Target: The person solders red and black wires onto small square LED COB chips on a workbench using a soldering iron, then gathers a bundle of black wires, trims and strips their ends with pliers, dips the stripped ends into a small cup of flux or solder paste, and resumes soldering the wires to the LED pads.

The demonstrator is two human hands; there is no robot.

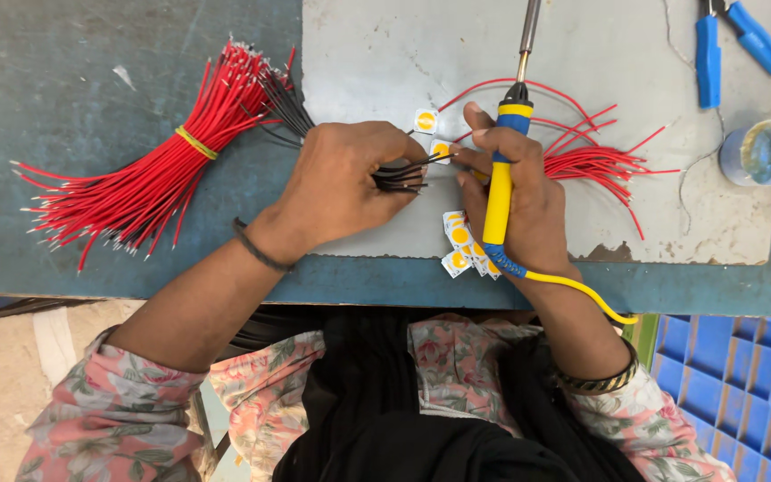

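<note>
Black thin wires (401, 176) sit bunched in her clenched left hand (343, 183) over the grey board (385, 62); her right hand (518, 192) grips a yellow-and-blue soldering iron (500, 183) beside small square LED chips (440, 148).

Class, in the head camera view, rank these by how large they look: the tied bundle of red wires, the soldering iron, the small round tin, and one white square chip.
1. Bundle of red wires
2. Soldering iron; its tip runs off the top edge
3. Round tin
4. White square chip
</note>
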